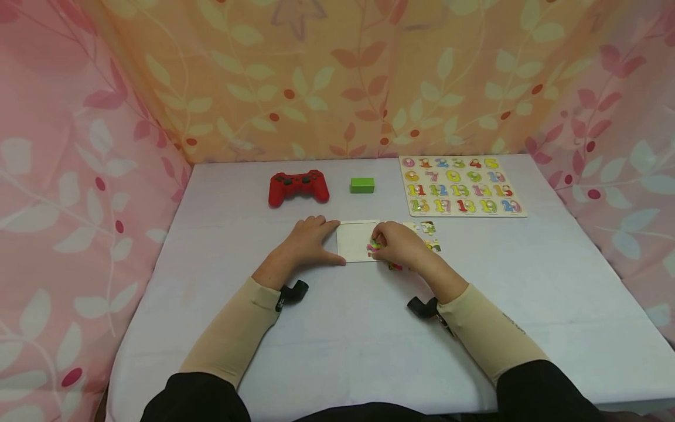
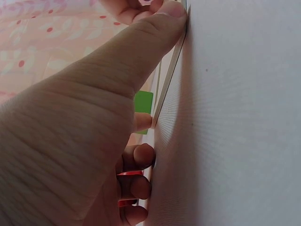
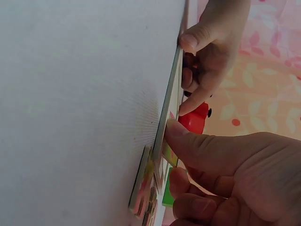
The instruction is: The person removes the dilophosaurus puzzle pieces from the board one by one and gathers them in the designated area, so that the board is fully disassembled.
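Note:
A blank, cream-coloured puzzle board lies flat in the middle of the table. My left hand holds its left end, thumb at the near corner and index finger at the far one. Over the board's right part, my right hand pinches a small, colourful jigsaw piece between thumb and fingers. In the right wrist view this piece is low against the board's surface. Several loose jigsaw pieces lie right of the board, partly hidden by the right hand; one piece shows below it.
Behind the board are a red game controller and a green block. A number puzzle board lies at the back right. Patterned cloth hangs along the back and both sides of the white table.

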Motion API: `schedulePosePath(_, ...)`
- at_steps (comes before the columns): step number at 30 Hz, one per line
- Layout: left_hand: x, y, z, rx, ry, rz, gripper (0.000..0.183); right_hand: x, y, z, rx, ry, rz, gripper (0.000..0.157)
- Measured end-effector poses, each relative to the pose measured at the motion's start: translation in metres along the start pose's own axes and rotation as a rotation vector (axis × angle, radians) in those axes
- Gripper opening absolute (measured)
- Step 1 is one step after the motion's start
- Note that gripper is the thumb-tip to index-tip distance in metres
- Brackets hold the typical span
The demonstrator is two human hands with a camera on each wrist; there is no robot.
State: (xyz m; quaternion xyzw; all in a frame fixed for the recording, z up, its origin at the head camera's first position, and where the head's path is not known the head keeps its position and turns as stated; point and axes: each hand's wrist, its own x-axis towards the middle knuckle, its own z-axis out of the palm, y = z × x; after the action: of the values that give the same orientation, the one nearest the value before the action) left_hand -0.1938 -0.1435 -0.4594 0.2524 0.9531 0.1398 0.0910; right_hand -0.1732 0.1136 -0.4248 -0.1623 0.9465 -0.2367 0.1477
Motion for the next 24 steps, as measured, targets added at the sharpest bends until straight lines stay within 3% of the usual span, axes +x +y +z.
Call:
schedulePosePath(10, -0.002, -0.0004, -0.0021, -0.008, 0.021, 0.001, 0.101, -0.0037, 0.0006, -0.0035, -0.005, 0.035, -0.069, 0.033)
schedulePosePath(20, -0.0015, -0.0007, -0.001, -0.007, 0.012, 0.012, 0.101, -0.0042, 0.0053, -0.0031, 0.025, -0.001, -0.066, 0.033)
schedulePosePath(24, -0.0009, 0.0008, -0.0007, -0.007, 0.011, 0.009, 0.101, -0.0061, 0.0051, -0.0054, -0.022, 0.001, -0.059, 0.037)
